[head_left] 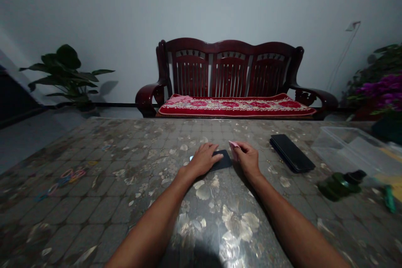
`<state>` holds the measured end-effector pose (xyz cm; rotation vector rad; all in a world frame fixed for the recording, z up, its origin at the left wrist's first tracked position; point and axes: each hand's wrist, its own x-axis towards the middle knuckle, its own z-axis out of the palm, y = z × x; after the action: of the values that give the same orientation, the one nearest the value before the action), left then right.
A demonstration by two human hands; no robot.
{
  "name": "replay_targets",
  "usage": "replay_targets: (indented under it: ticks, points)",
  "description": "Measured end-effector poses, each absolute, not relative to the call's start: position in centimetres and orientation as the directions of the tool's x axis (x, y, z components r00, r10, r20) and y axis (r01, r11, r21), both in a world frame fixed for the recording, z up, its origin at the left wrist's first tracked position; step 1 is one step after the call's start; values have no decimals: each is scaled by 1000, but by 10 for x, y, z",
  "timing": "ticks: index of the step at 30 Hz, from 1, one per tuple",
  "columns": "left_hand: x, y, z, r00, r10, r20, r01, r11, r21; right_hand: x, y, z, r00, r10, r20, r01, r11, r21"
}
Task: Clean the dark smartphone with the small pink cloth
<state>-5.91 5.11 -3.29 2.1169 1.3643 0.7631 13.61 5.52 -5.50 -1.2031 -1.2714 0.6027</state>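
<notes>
My left hand [205, 158] lies on a small dark phone [222, 160] that rests flat on the patterned table [132, 184]; its fingers are curled over the phone's left part, pressing it down. My right hand [248, 157] is beside the phone's right edge, fingers pinched on a small pink piece [234, 145], perhaps a cloth or card. The pink piece stands just above the phone's upper right corner.
A larger black phone [292, 153] lies to the right. A clear plastic box [354, 150] and a dark green bottle [341, 183] on its side sit at the right edge. Coloured rubber bands [70, 175] lie at the left. A wooden bench [232, 79] stands behind the table.
</notes>
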Motion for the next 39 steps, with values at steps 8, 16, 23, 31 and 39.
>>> replay_targets:
  ticks: [8,16,23,31,39]
  points:
    - [-140,46,-26,307,911,274,386,-383,839,125,36,-48,-232,832,505,783,467,-410]
    - [-150,17,-48,638,710,297,603,-701,381,108,28,-36,-361,834,418,896,434,-91]
    - [-145,12,-45,631,715,302,633,-699,332,101,29,-39,-375,839,394,906,421,-36]
    - [-140,11,-48,609,726,319,596,-684,420,93,26,-40,-534,745,400,787,611,-88]
    - [-142,9,-45,623,727,288,598,-681,423,102,43,-36,-413,837,360,876,473,-93]
